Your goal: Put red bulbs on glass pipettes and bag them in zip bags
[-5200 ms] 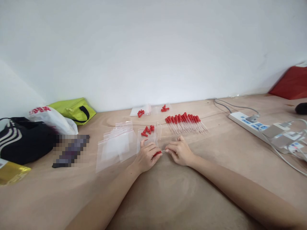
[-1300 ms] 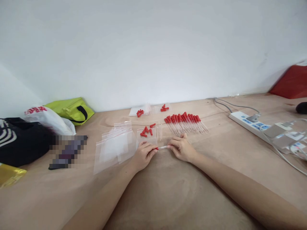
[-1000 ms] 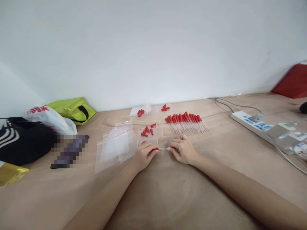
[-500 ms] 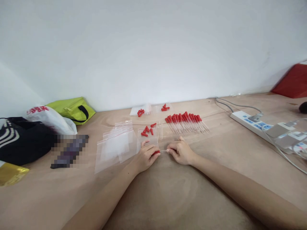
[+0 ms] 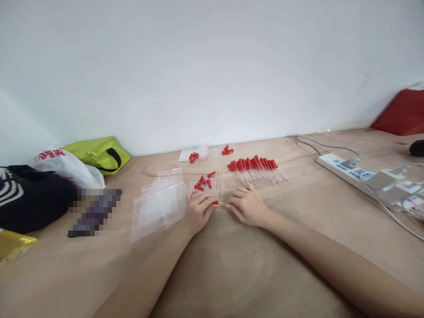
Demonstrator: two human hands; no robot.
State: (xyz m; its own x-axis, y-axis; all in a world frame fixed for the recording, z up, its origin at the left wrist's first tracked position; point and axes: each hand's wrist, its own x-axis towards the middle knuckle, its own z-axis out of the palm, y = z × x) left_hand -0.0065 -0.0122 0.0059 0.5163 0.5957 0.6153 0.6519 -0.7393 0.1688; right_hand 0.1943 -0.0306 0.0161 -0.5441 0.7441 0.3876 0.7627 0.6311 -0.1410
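Observation:
My left hand (image 5: 199, 211) is closed round a red rubber dropper bulb (image 5: 215, 202), mostly hidden by the fingers. Pinched in my right hand (image 5: 247, 206) is a thin clear dropper tube (image 5: 223, 204), which runs across to the bulb; how far it sits inside I cannot tell. Just beyond my hands, loose red bulbs (image 5: 203, 180) lie on a clear bag, beside several bare tubes (image 5: 220, 182). Farther right, a row of droppers (image 5: 253, 164) with red bulbs on their tubes lies on the table.
Clear zip bags (image 5: 159, 198) overlap to the left. More red bulbs (image 5: 194, 157) lie on bags near the wall. A power strip (image 5: 344, 170) with chargers and cables stands right. At left are a lime-green bag (image 5: 96, 152), a white plastic bag (image 5: 71, 167) and a black bag (image 5: 33, 198).
Both hands have moved slightly away from me with the bulb and tube. The fingers of my right hand have curled over, and less of the bulb shows.

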